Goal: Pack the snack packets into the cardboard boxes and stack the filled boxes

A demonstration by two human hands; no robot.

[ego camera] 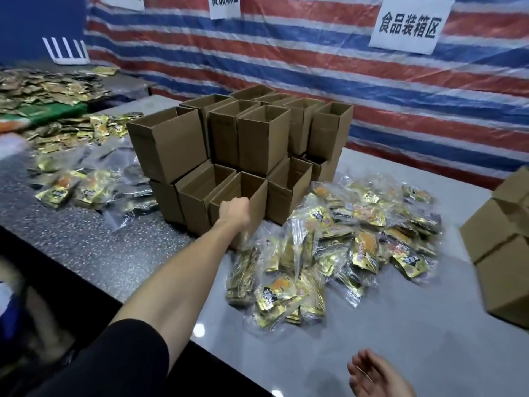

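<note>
Left hand point(236, 210): curled over the near rim of the front box point(259, 206) and held it; fingertips hidden inside the box; arm stretched out straight from a black sleeve point(114, 356).
Right hand point(372, 373): far on the body side of the grip and to its right; fingers relaxed and spread, held nothing; contact with the table could not be told.
Front box: directly under the grip, upright, open on top, in the nearest row of the lower tier; touched the boxes to its left and behind it.
Empty boxes point(171, 144): behind and above the grip, in two tiers, the upper tier standing on the lower; all open on top.
Snack packets point(357, 239): just right of the grip, in a loose heap; gold and black, bundled in clear bags; nearest bags lay against the foot of the front box.
Other packets point(80, 187): left of the grip, on the speckled table point(71, 242); more lay further back on the left, blurred.
Closed boxes point(498, 262): well to the right of the grip, stacked at the frame edge, flaps shut.
Grey table point(400, 325): under the grip and the heap, glossy.
Striped tarp point(315, 55): beyond the grip, behind the boxes; carried a paper sign point(410, 24).
</note>
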